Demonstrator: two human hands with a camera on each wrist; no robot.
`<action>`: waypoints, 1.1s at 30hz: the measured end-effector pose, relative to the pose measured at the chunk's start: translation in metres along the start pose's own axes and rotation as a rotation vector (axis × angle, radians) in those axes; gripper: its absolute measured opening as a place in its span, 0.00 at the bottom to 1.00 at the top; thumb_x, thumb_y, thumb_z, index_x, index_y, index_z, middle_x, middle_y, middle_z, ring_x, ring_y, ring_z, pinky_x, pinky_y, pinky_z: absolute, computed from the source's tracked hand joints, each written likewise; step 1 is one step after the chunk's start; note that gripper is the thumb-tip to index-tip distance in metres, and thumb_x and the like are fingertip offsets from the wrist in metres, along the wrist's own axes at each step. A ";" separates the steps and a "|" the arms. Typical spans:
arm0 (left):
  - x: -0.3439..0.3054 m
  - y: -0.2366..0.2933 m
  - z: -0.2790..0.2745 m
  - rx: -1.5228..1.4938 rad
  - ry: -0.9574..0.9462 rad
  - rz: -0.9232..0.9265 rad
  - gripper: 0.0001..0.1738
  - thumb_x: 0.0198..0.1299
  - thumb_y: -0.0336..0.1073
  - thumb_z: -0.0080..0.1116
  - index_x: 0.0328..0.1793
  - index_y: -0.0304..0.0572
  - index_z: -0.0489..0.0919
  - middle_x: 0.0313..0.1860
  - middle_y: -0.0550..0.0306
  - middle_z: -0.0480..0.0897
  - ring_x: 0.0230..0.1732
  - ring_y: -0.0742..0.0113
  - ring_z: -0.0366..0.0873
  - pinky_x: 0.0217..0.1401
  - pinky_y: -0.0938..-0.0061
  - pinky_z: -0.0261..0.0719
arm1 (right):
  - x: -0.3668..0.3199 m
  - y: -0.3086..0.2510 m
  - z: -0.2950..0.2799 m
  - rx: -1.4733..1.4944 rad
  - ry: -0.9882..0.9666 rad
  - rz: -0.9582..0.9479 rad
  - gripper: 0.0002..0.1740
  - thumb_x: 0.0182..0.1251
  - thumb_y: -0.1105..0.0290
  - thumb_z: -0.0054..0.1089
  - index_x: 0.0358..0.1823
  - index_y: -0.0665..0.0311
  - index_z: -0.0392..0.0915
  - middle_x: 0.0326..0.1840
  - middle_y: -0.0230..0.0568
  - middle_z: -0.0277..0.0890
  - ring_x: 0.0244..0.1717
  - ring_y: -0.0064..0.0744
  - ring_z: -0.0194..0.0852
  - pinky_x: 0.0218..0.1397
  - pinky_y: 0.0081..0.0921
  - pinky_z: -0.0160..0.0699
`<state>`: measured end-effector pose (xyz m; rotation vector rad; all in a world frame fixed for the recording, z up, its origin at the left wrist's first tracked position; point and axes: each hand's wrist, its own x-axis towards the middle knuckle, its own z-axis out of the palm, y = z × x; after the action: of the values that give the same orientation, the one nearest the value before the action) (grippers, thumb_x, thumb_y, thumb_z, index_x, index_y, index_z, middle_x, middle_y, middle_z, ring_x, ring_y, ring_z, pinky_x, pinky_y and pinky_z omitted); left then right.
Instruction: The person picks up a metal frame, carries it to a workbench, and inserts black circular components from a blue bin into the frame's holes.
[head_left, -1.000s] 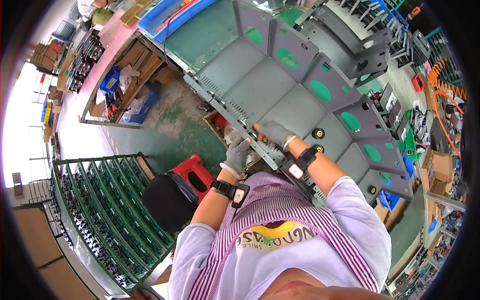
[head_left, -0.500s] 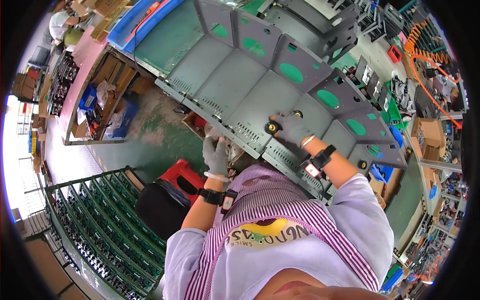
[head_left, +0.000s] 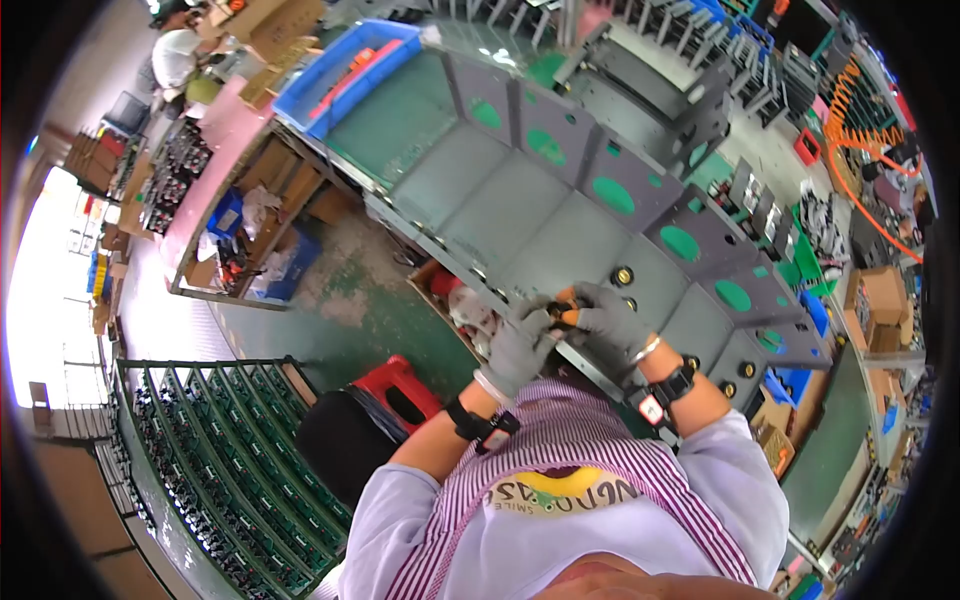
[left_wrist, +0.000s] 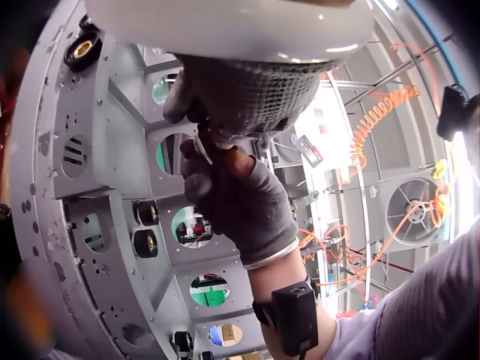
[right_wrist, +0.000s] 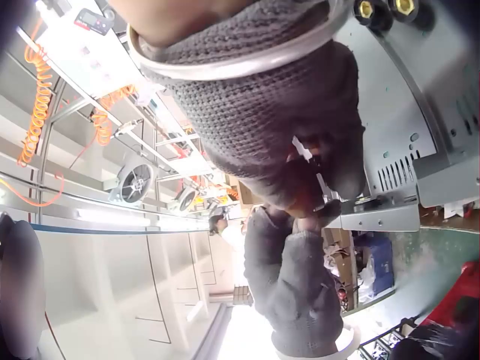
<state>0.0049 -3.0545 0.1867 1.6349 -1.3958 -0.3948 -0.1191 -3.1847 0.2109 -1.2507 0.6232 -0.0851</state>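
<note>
Here are the grey metal panels (head_left: pixel 560 240), and at their near edge the left hand (head_left: pixel 518 352), apart moments ago, now meets the right hand (head_left: pixel 614 322), which pinches a small dark part (head_left: pixel 557 309) between them! Fingers mostly hide it; left's grip, can't tell.

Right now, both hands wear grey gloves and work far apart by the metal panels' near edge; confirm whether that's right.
Far apart is wrong: the head view shows the left hand and the right hand close together by the near edge of the metal panels, both in grey gloves.
</note>
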 end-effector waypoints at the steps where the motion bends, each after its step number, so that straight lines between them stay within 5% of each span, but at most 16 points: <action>1: -0.001 0.001 0.001 -0.043 0.032 -0.034 0.11 0.47 0.32 0.61 0.34 0.36 0.73 0.48 0.44 0.74 0.44 0.48 0.75 0.44 0.66 0.74 | -0.003 -0.004 0.007 0.140 0.073 0.065 0.14 0.55 0.67 0.57 0.39 0.67 0.70 0.29 0.30 0.71 0.25 0.22 0.66 0.27 0.22 0.68; 5: -0.002 0.010 0.003 -0.169 0.120 -0.152 0.11 0.47 0.31 0.60 0.32 0.34 0.72 0.45 0.45 0.75 0.39 0.51 0.74 0.40 0.67 0.72 | 0.009 -0.001 0.023 -0.396 0.368 -0.146 0.15 0.56 0.62 0.50 0.25 0.69 0.70 0.16 0.41 0.66 0.20 0.31 0.66 0.24 0.30 0.64; 6: -0.002 0.011 0.002 -0.170 0.140 -0.159 0.10 0.47 0.31 0.60 0.32 0.34 0.71 0.44 0.45 0.76 0.37 0.52 0.74 0.39 0.68 0.72 | 0.012 -0.004 0.031 -0.560 0.463 -0.239 0.17 0.56 0.60 0.48 0.23 0.70 0.69 0.17 0.50 0.66 0.21 0.45 0.68 0.25 0.36 0.64; 7: -0.002 0.014 0.000 -0.174 0.158 -0.166 0.10 0.48 0.31 0.59 0.32 0.33 0.71 0.44 0.45 0.76 0.36 0.52 0.74 0.37 0.68 0.72 | 0.013 -0.004 0.035 -0.618 0.489 -0.318 0.17 0.57 0.60 0.47 0.23 0.69 0.70 0.18 0.51 0.67 0.22 0.48 0.68 0.26 0.38 0.64; 9: -0.006 0.023 -0.006 -0.354 0.163 -0.309 0.08 0.56 0.31 0.55 0.35 0.34 0.70 0.35 0.54 0.75 0.33 0.68 0.74 0.35 0.77 0.72 | 0.015 -0.003 0.043 -0.729 0.549 -0.474 0.16 0.57 0.60 0.46 0.24 0.69 0.70 0.20 0.53 0.69 0.24 0.55 0.68 0.27 0.41 0.65; 12: -0.008 0.035 -0.016 -0.793 0.155 -0.585 0.08 0.62 0.32 0.48 0.41 0.34 0.73 0.31 0.60 0.76 0.32 0.77 0.73 0.34 0.83 0.71 | 0.010 -0.015 0.054 -0.882 0.551 -0.603 0.11 0.55 0.63 0.49 0.26 0.65 0.71 0.22 0.49 0.70 0.25 0.53 0.70 0.28 0.42 0.66; 15: -0.008 0.024 -0.013 -1.150 0.227 -0.729 0.11 0.62 0.35 0.48 0.45 0.35 0.73 0.35 0.59 0.76 0.35 0.75 0.72 0.38 0.78 0.72 | 0.006 -0.020 0.061 -0.974 0.546 -0.865 0.09 0.52 0.66 0.53 0.29 0.64 0.73 0.25 0.46 0.71 0.26 0.48 0.70 0.29 0.40 0.68; 16: -0.011 0.019 -0.014 -1.523 0.204 -0.656 0.16 0.63 0.38 0.47 0.51 0.34 0.71 0.40 0.56 0.78 0.39 0.68 0.75 0.41 0.74 0.74 | 0.006 -0.020 0.063 -0.990 0.540 -0.977 0.09 0.51 0.66 0.55 0.31 0.63 0.73 0.26 0.44 0.71 0.26 0.47 0.71 0.29 0.39 0.68; 19: -0.024 -0.005 -0.013 -1.718 0.005 -0.483 0.20 0.62 0.39 0.49 0.56 0.34 0.68 0.46 0.53 0.77 0.44 0.61 0.76 0.45 0.68 0.75 | 0.010 -0.005 0.047 -0.664 0.306 -0.923 0.14 0.46 0.68 0.58 0.36 0.65 0.75 0.29 0.43 0.71 0.29 0.43 0.72 0.32 0.33 0.71; 20: -0.028 -0.014 -0.015 -1.801 -0.067 -0.460 0.22 0.62 0.40 0.49 0.57 0.33 0.66 0.48 0.53 0.77 0.46 0.60 0.76 0.47 0.66 0.75 | 0.008 0.000 0.034 -0.667 0.276 -0.642 0.19 0.46 0.67 0.60 0.42 0.65 0.75 0.30 0.42 0.72 0.31 0.39 0.74 0.34 0.29 0.72; 23: -0.031 -0.011 -0.017 -1.657 0.137 -0.553 0.22 0.62 0.40 0.48 0.58 0.33 0.65 0.49 0.52 0.76 0.44 0.60 0.77 0.46 0.67 0.76 | 0.038 0.064 -0.015 -0.290 0.424 -0.342 0.19 0.47 0.67 0.60 0.43 0.64 0.75 0.30 0.42 0.73 0.32 0.36 0.75 0.35 0.28 0.73; 24: -0.028 -0.013 -0.014 -1.656 0.105 -0.551 0.22 0.63 0.40 0.47 0.59 0.34 0.65 0.49 0.52 0.76 0.43 0.60 0.77 0.46 0.67 0.76 | 0.034 0.063 -0.012 -0.416 0.359 -0.327 0.18 0.51 0.64 0.59 0.43 0.63 0.76 0.28 0.42 0.73 0.31 0.34 0.75 0.35 0.29 0.72; 25: -0.030 -0.014 -0.009 -1.657 0.075 -0.565 0.22 0.64 0.39 0.46 0.59 0.34 0.65 0.49 0.52 0.76 0.43 0.60 0.77 0.46 0.67 0.76 | 0.015 0.025 0.014 -0.654 0.318 -0.530 0.16 0.52 0.63 0.58 0.41 0.63 0.77 0.27 0.43 0.73 0.30 0.37 0.75 0.34 0.30 0.72; 27: -0.036 -0.014 -0.002 -1.649 -0.003 -0.603 0.21 0.65 0.39 0.44 0.60 0.34 0.65 0.49 0.51 0.76 0.42 0.60 0.77 0.45 0.67 0.76 | 0.006 0.015 0.033 -0.810 0.255 -0.592 0.16 0.51 0.61 0.59 0.39 0.62 0.78 0.27 0.44 0.73 0.31 0.41 0.74 0.34 0.30 0.72; 30: -0.039 -0.016 0.002 -1.652 0.005 -0.578 0.21 0.65 0.40 0.44 0.59 0.35 0.66 0.48 0.52 0.76 0.43 0.61 0.77 0.45 0.67 0.76 | 0.003 0.004 0.034 -0.796 0.197 -0.636 0.16 0.49 0.61 0.61 0.38 0.61 0.79 0.29 0.44 0.74 0.32 0.43 0.73 0.34 0.31 0.72; 33: -0.042 -0.014 0.007 -1.691 0.039 -0.616 0.21 0.64 0.41 0.45 0.59 0.36 0.66 0.49 0.54 0.76 0.44 0.62 0.77 0.46 0.68 0.75 | 0.007 0.022 0.032 -0.784 0.303 -0.914 0.17 0.48 0.61 0.62 0.39 0.60 0.79 0.29 0.42 0.74 0.32 0.41 0.74 0.33 0.31 0.73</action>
<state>-0.0046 -3.0208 0.1593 0.5020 -0.1064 -1.3792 -0.1035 -3.1532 0.1938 -2.2408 0.2840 -0.8678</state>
